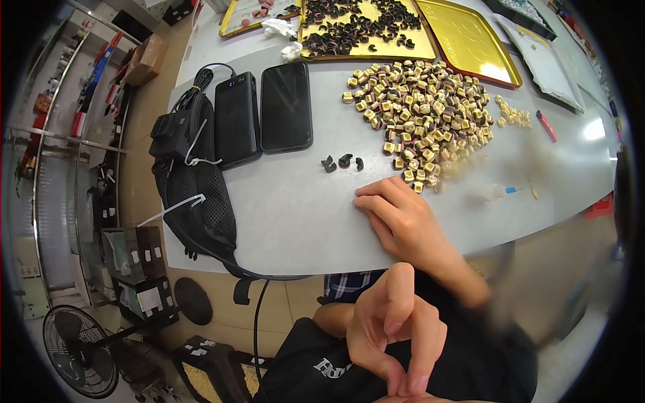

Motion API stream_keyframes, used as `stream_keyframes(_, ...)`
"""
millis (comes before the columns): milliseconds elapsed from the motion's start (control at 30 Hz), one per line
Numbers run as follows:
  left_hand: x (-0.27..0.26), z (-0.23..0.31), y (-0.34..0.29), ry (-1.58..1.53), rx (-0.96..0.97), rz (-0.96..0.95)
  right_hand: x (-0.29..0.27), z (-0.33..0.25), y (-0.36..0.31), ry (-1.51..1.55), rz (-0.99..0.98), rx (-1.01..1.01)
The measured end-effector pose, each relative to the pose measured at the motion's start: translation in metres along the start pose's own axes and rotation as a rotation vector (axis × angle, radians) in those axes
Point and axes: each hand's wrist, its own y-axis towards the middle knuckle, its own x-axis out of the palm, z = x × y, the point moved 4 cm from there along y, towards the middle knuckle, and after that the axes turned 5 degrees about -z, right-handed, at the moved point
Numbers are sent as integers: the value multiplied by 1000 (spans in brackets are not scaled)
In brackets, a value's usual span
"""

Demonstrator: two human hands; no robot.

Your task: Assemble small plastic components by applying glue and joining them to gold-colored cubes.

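Rested the right hand palm-down on the tabletop, with fingers loosely bent; could not tell of any grip beneath. Showed the left hand in the foreground, with thumb and fingertip together and nothing visible between. Included three black curved pieces beyond the right fingertips, left of the heap of cream-and-dark cubes. Judged best to pinch single pieces lightly from above, without nudging neighbours or brushing the heap

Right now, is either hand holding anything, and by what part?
The right hand shows nothing held; whether the left hand pinches anything can't be told.
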Motion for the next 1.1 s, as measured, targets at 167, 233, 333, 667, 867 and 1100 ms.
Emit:
stream_keyframes(167, -1, -1, 2, -20, -10, 1, 0, 0, 0, -4, -1, 3)
stream_keyframes(233, -1, -1, 3, -19, -22, -7, 0, 0, 0, -5, -3, 5)
stream_keyframes(333, -1, -1, 4, -20, -28, -11, 0, 1, 0, -6, -4, 1)
stream_keyframes(667, -3, -2, 4, -33, -28, -12, 1, 2, -1, 1, -8, 1)
stream_keyframes(867, -5, -2, 11, -207, 52, -66, 0, 0, 0, 1, -13, -1)
stream_keyframes(1100, -2, -3, 5, -49, 14, -79, -2, 1, -1, 1, -9, -1)
